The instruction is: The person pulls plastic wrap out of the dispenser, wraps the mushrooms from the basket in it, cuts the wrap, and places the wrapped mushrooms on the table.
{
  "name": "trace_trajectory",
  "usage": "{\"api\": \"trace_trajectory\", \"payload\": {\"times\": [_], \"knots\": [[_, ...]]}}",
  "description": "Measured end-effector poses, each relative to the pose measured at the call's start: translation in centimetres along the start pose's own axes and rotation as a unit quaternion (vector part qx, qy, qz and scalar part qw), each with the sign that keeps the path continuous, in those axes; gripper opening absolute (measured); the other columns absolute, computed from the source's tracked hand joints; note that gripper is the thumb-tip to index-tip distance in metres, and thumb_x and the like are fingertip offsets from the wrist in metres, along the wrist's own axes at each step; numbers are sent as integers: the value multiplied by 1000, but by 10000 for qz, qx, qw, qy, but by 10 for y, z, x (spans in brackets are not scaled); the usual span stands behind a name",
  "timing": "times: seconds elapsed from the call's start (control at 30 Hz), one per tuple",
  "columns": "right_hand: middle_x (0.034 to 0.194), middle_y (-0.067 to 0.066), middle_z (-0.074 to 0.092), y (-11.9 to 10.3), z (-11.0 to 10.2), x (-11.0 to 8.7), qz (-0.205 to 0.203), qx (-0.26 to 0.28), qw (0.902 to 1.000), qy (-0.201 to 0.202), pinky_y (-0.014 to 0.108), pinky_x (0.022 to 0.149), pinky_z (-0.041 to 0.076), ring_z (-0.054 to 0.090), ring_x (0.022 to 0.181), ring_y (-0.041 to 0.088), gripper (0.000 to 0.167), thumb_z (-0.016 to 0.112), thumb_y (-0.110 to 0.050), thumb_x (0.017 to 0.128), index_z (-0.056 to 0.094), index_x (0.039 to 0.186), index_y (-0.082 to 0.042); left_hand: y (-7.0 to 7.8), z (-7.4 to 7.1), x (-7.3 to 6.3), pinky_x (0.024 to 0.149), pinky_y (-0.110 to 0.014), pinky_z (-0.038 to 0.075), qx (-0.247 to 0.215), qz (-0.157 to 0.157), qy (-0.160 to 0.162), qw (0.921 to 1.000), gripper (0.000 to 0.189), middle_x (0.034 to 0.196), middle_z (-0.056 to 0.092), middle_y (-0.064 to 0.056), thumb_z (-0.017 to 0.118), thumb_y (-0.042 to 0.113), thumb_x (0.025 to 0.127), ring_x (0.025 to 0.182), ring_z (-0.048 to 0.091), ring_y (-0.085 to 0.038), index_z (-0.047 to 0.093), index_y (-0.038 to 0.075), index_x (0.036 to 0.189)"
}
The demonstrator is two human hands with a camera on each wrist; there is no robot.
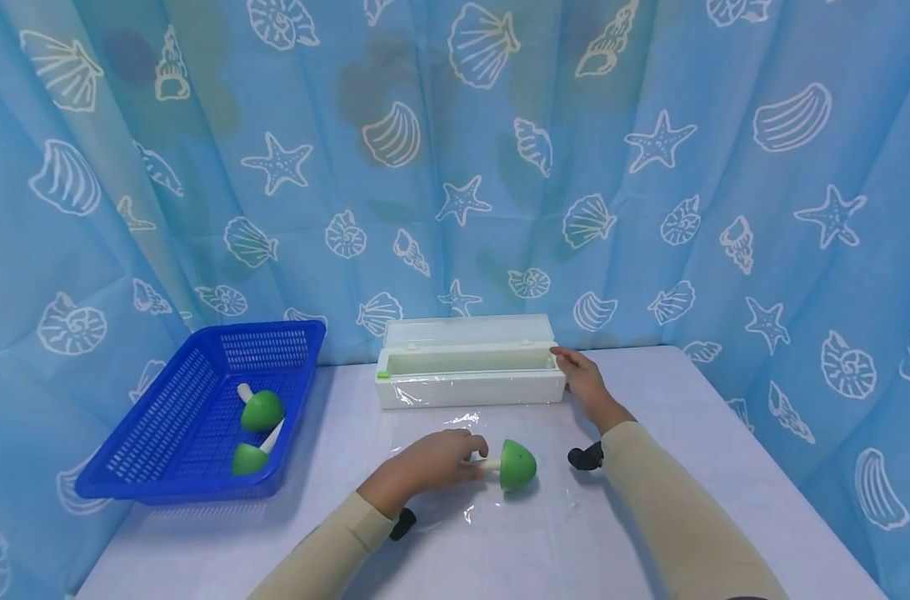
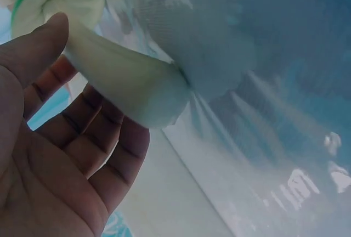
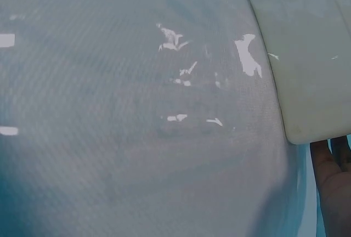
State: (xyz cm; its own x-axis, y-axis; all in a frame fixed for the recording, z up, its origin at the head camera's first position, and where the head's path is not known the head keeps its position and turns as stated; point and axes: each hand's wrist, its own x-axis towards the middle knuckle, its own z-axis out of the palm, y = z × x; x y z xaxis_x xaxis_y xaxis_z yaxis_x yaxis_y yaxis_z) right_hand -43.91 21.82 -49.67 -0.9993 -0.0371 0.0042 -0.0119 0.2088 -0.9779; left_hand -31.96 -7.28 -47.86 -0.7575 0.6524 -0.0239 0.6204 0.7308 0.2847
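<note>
My left hand [image 1: 436, 462] pinches the pale stem of a green-capped toy mushroom [image 1: 518, 465], thumb on one side and fingers behind the stem in the left wrist view. The mushroom [image 2: 134, 80] lies over a sheet of clear cling film [image 2: 263, 138], its cap pointing right in the head view. The film stretches from the front of a long white cling film box [image 1: 470, 389], whose lid [image 1: 466, 331] stands raised at the back. At the box's right end rests my right hand [image 1: 588, 387]; its fingers [image 3: 327, 168] touch that end, mostly out of the right wrist view.
A blue basket [image 1: 293, 417] on the left holds two more green toy mushrooms [image 1: 262, 411]. The box has a small green piece [image 1: 383, 375] at its left end. A white-covered table [image 1: 717, 467] lies underneath, with a blue shell-patterned curtain [image 1: 650, 208] behind.
</note>
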Motion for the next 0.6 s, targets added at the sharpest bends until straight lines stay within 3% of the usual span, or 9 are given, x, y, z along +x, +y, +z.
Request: {"api": "trace_trajectory", "payload": {"times": [0.4,0.6], "knots": [[149,15,37,-1,-3,0,8,-248,9997,-32,46,105,36,40,132,32,45,39,-30,106,42,145,-7,-1,-5,-5,80,-27,49,151,3,35,9999,25,97,62,10,69,34,91,90,59,-6,67,22,113],[150,17,36,-4,-5,1,-70,-625,9980,-51,48,103,38,41,131,35,46,41,-31,105,42,145,-7,0,-6,-7,77,-27,48,127,17,71,9999,26,95,62,10,70,34,90,84,56,-4,67,21,112]]}}
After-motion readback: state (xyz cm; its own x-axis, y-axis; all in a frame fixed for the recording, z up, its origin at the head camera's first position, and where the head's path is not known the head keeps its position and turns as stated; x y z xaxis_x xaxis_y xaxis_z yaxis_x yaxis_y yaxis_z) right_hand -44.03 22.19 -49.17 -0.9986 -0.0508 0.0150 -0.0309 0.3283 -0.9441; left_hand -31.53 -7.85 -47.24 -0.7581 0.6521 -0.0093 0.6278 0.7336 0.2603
